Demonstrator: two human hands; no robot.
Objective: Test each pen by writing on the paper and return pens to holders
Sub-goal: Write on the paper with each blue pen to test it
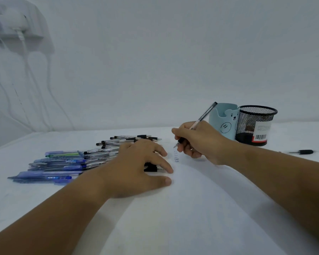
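Note:
My right hand [201, 142] grips a clear pen with a black cap end [203, 115], its tip down on the white paper [201, 190] just above a short column of small written words [176, 157]. My left hand [136, 166] lies flat with fingers spread, pressing the paper's left part and covering some pens. A row of clear and blue pens [66, 162] lies to the left. Behind my right hand stand a light blue bear holder [223, 120] and a black mesh holder [254, 126].
A black pen cap or short pen [305, 152] lies on the table at the far right. A wall socket with a plugged charger [17, 24] and hanging white cables is at the upper left. White wall runs behind the table.

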